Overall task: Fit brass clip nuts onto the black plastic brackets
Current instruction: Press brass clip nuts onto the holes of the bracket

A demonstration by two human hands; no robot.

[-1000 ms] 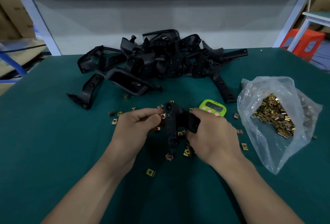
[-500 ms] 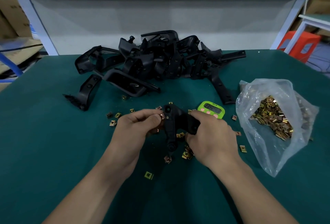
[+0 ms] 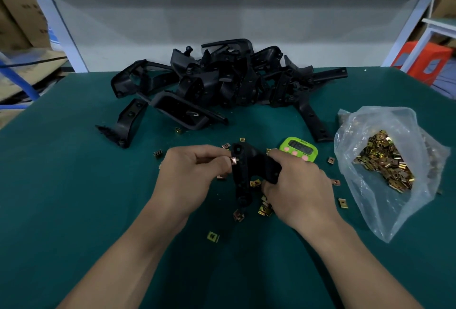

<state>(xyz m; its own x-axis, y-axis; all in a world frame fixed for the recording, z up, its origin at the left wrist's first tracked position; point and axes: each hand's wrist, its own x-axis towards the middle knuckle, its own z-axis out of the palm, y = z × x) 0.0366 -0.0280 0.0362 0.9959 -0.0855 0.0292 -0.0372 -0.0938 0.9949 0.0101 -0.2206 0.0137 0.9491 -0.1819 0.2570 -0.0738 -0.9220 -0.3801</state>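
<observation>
Head view: above the desk [image 3: 74, 210], the right hand [image 3: 298, 185] keeps its grip clamped on a black bracket [image 3: 244, 168], the left hand [image 3: 190, 175] pinches a brass clip nut [image 3: 234, 160] at its upper edge; hardly anything moved, so it's likely unseated; more brackets [image 3: 222, 81] heaped beyond

A plain, deep teal green is shown by the flat fabric table cover [image 3: 74, 210]. The heaped matte black plastic brackets [image 3: 222, 81] are unpatterned, and the same black is shared by the single angled black plastic bracket [image 3: 243, 168] at the centre. The small brass clip nut [image 3: 234, 160] at its left edge is tinted coppery pink, while the loose flat brass clip nuts [image 3: 213, 236] scattered around are coloured glossy golden yellow. That gold is also seen through the clear colourless plastic bag [image 3: 385, 215]. The rounded lime-green plastic timer [image 3: 298, 149] is marked with pink buttons and a dark grey display. The boxy orange-red plastic stool [image 3: 441, 53] at far right is set with grey panels.
</observation>
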